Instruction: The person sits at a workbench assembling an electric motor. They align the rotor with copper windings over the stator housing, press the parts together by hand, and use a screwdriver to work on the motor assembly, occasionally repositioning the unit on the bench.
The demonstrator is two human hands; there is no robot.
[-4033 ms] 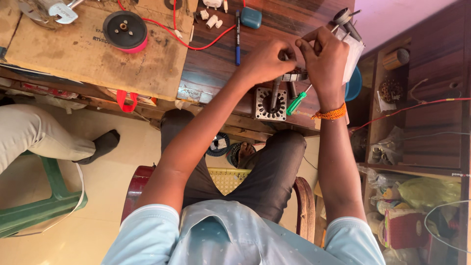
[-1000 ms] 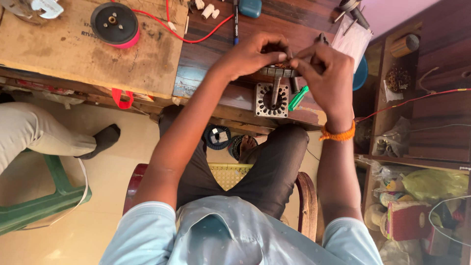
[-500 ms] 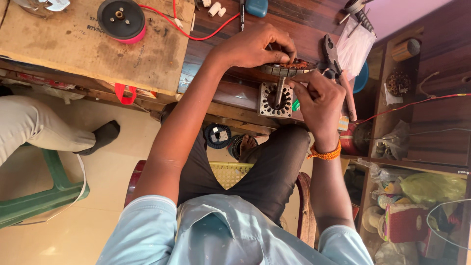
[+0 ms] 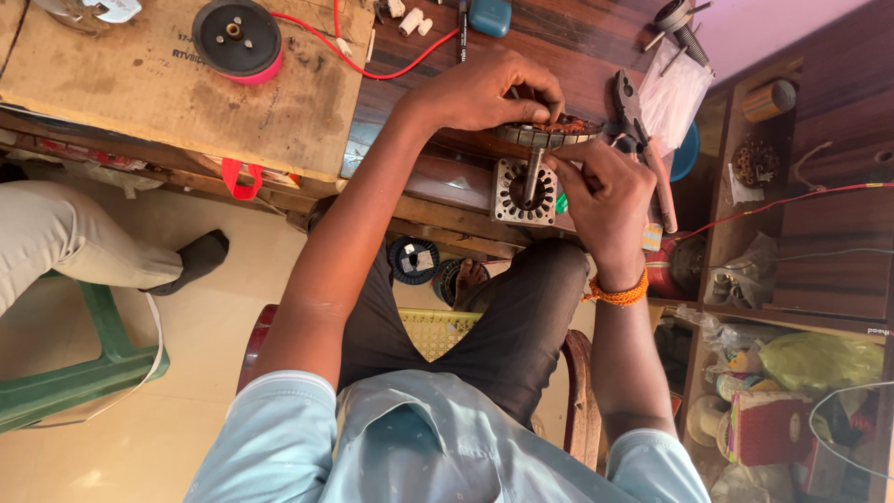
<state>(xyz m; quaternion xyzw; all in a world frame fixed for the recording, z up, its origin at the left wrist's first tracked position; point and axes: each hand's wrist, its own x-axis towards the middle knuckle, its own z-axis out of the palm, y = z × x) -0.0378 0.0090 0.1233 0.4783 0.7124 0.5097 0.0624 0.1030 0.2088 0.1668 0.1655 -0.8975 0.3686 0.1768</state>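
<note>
Cluttered repair bench, dark wood top (image 4: 577, 37) with a cardboard sheet (image 4: 140, 102) at 10 o'clock carrying a black-and-red spool (image 4: 237, 39) and a loose red wire (image 4: 372, 65). I see the left hand (image 4: 484, 91) curled over a wound motor stator (image 4: 551, 130) at the bench edge, fingers wrapped around its rim and copper coils, clamping it down. Right hand (image 4: 607, 200) sits at 5 o'clock from the stator, thumb and forefinger pinched near the top of a steel shaft (image 4: 533, 175) that runs down into a square laminated core (image 4: 523, 191); what the fingertips grip I cannot tell, too small. Pliers (image 4: 643, 140) lie at 3 o'clock, just beside the right hand, on a clear plastic bag (image 4: 675, 93). Someone else's trousered leg and socked foot (image 4: 186, 263) at 9 o'clock, over a green stool (image 4: 84, 373).

My read: winding or lead dressing on the stator, mid-job. Next move likely needs a steady left clamp and fine fingertip pull on the right, keeping thin wire off the lamination edges.
</note>
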